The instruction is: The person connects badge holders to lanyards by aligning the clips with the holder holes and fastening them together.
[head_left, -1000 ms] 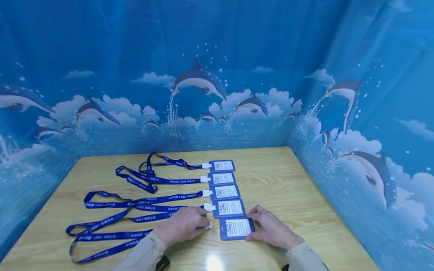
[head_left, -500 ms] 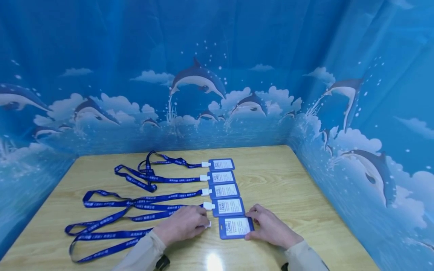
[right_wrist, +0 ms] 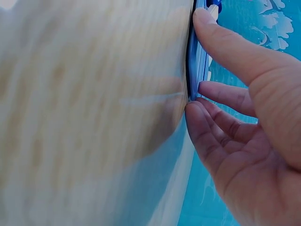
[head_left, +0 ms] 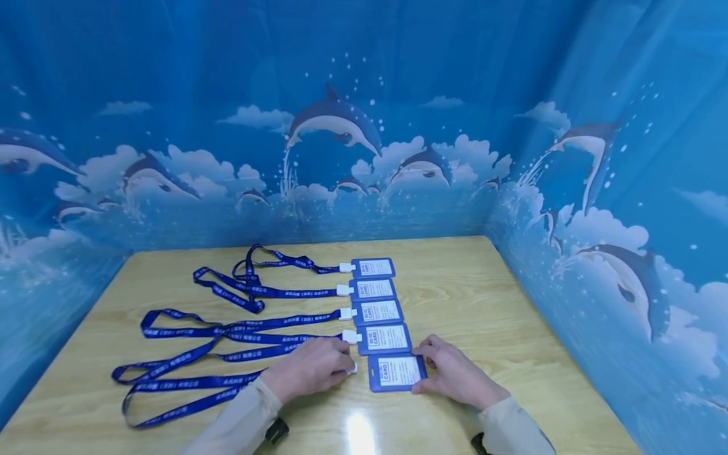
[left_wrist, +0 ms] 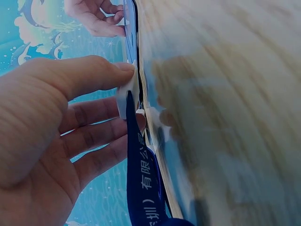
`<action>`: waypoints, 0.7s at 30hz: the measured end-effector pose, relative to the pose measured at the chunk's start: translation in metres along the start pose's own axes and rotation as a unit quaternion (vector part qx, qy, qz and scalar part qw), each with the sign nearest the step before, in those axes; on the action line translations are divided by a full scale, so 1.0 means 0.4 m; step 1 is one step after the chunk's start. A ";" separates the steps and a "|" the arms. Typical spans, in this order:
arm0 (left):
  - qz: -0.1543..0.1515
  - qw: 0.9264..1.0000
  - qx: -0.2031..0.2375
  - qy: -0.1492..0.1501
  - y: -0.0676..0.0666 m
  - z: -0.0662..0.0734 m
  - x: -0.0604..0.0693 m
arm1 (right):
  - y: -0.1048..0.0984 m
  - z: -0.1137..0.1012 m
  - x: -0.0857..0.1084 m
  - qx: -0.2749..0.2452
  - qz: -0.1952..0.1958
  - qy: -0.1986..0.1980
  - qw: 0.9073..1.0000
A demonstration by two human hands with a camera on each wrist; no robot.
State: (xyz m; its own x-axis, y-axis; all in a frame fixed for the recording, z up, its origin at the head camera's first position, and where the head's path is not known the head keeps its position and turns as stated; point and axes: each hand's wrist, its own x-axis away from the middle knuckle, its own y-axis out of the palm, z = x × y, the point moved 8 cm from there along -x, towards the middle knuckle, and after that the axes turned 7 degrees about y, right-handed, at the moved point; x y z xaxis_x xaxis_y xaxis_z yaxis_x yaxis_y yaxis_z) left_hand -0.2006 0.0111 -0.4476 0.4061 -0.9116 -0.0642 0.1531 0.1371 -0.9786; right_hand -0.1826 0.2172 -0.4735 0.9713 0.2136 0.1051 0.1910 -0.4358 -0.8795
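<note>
In the head view my left hand (head_left: 315,368) is low over the table, left of the nearest blue badge holder (head_left: 398,371). The left wrist view shows its thumb and fingers pinching a white plastic clip (left_wrist: 125,100), from which a blue printed lanyard (left_wrist: 139,176) trails. My right hand (head_left: 457,376) grips that badge holder by its right end, thumb at the near corner and fingers at the far one. The holder lies flat, its slotted end facing the clip, a small gap between them. In the right wrist view the holder (right_wrist: 194,66) appears edge-on.
Several badge holders (head_left: 384,339) lie in a column beyond the nearest one, joined by white clips (head_left: 351,337) to blue lanyards (head_left: 193,330). The straps overlap across the left of the wooden table (head_left: 472,284). A dolphin-print curtain (head_left: 256,158) borders the table's back and right side.
The head view has tilted slightly, so the table and both hands appear a little higher. Both hands keep their hold on the clip and the badge holder, with the gap between them still there.
</note>
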 end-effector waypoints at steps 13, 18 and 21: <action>-0.001 1.000 0.002 -0.001 0.006 0.001 -0.004 | 0.002 -0.006 0.001 0.004 0.011 -0.025 1.000; -0.004 1.000 0.002 -0.002 0.006 0.003 -0.008 | 0.000 -0.008 0.000 0.009 0.014 -0.026 1.000; -0.005 1.000 -0.001 -0.002 0.003 0.004 -0.010 | -0.001 -0.009 -0.001 0.010 0.015 -0.025 1.000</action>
State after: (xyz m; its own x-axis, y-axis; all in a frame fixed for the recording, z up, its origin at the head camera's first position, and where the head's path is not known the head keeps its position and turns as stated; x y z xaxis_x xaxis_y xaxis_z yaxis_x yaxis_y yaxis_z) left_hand -0.2005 0.0153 -0.4483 0.4076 -0.9115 -0.0544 0.1555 0.1280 -0.9795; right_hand -0.1826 0.2141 -0.4713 0.9681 0.2440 0.0568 0.1594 -0.4252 -0.8910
